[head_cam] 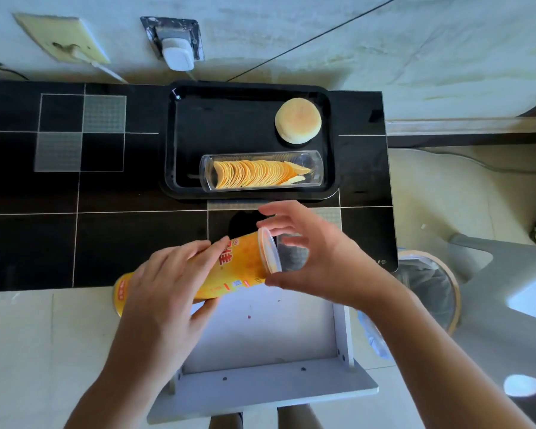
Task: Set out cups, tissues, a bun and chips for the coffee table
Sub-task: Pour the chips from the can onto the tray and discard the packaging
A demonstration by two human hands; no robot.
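Observation:
A yellow chips can (239, 264) lies tilted over the black table's front edge. My left hand (164, 292) grips its body. My right hand (316, 258) holds the clear plastic lid (270, 253) at the can's open end, fingers curled round its rim. On the black tray (180, 140) farther back lies a clear plastic sleeve (260, 171) with a row of chips, and a round pale bun (297, 120) sits in the tray's far right corner. No cups or tissues are in view.
The black glass coffee table (106, 230) runs left from the tray. A white shelf unit (260, 376) stands below my hands. A bin with a liner (430, 289) is at the right, a grey stool (492, 274) beside it. Wall sockets (174, 41) lie behind.

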